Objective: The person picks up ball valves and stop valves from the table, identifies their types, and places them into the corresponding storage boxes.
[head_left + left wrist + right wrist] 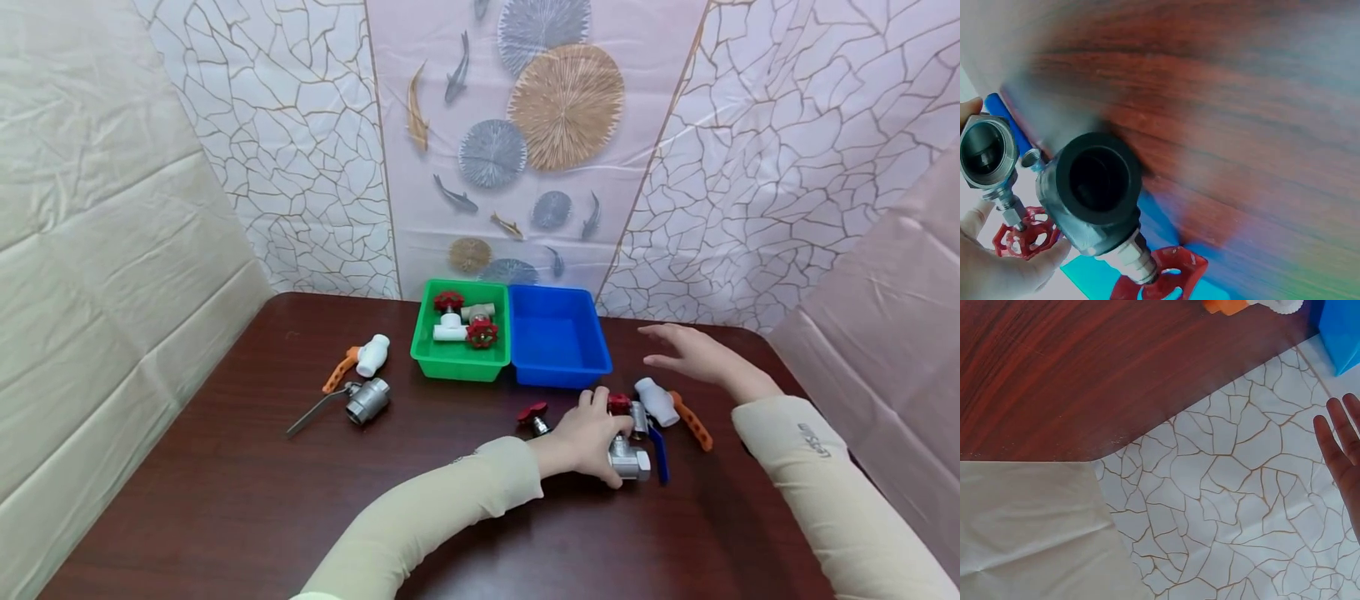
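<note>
My left hand (581, 437) curls around a silver gate valve (628, 463) on the right half of the table. In the left wrist view, thumb and fingers sit on either side of this valve (1007, 153) and its red handwheel (1025, 240). A darker valve (1094, 194), also with a red handwheel, is beside it, mostly covered by the hand in the head view. Just beyond are a metal valve with a blue lever (660, 454) and a white ball valve (656, 402) with an orange handle. My right hand (693, 354) hovers above the table's right side, fingers extended, holding nothing.
A green bin (461, 369) at the back holds two valves with red handwheels. Against it stands a blue bin (562, 377). On the left lie a white ball valve (372, 356) with an orange handle and a metal ball valve (368, 401) with a long lever.
</note>
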`<state>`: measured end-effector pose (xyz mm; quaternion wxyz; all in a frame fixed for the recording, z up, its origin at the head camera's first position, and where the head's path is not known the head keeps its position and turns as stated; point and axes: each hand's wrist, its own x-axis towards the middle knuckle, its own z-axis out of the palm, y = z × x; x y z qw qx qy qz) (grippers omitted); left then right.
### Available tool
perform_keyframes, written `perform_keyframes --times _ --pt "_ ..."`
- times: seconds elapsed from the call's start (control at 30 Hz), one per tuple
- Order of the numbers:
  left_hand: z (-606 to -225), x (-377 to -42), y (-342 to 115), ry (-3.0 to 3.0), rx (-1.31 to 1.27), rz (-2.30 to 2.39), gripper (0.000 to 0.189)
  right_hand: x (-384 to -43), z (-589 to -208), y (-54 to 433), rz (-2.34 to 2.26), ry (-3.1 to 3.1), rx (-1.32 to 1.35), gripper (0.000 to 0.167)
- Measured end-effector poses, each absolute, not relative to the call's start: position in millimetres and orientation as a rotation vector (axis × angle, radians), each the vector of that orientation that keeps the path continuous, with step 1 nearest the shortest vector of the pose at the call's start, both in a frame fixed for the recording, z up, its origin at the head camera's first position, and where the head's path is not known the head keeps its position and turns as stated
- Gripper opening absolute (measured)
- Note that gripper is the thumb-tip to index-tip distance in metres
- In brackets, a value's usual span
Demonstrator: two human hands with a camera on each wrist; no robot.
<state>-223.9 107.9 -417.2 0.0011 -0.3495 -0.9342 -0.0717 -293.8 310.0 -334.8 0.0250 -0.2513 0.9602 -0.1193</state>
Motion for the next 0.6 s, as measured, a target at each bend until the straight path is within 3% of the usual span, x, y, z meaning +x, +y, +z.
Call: perform_keyframes --times 0.6 --pt "-398.0 -219.3 66.3 -2.875 -1.027 -0.424 0.054 -297.7 -342.0 292.1 -0.357 3.000 -0.880 0.049"
